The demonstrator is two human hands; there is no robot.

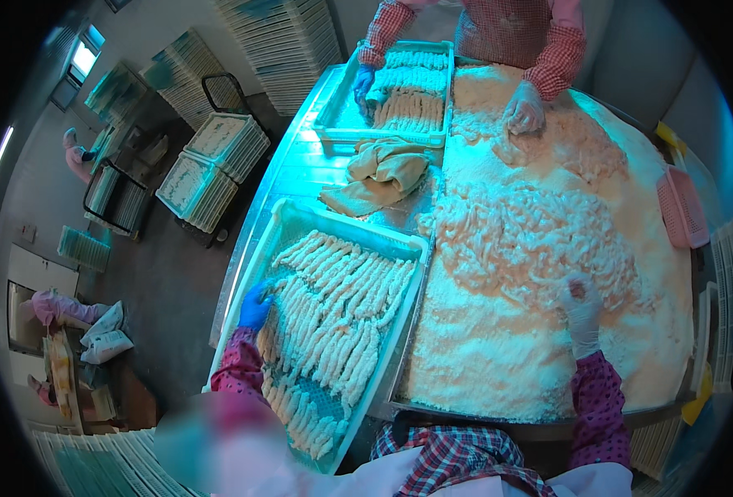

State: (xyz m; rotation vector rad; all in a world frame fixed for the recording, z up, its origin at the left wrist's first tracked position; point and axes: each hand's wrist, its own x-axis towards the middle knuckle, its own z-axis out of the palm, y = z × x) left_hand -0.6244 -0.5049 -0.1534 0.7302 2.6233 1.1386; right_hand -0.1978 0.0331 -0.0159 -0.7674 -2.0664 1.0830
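My left hand (255, 305), in a blue glove, is at the left side of a plastic tray (422, 248), touching rows of pale, crumb-coated strips (341, 306) with fingers slightly apart. Over the right-hand bed of pale crumbs (490, 364), my right hand (581, 306) wears a translucent glove. Its fingers are curled closed; whatever may be within them is unclear. Just beyond it lies a loose heap of wet, whitish strips (523, 232).
Opposite, a co-worker's gloved hands (525, 112) are at the crumbs and a second filled tray (325, 124). Between trays lies crumpled cloth (383, 174). A pink basket (681, 207) sits right. Leftward stand carts (209, 174), stacked trays (267, 50), sacks (101, 340) and other workers (60, 306).
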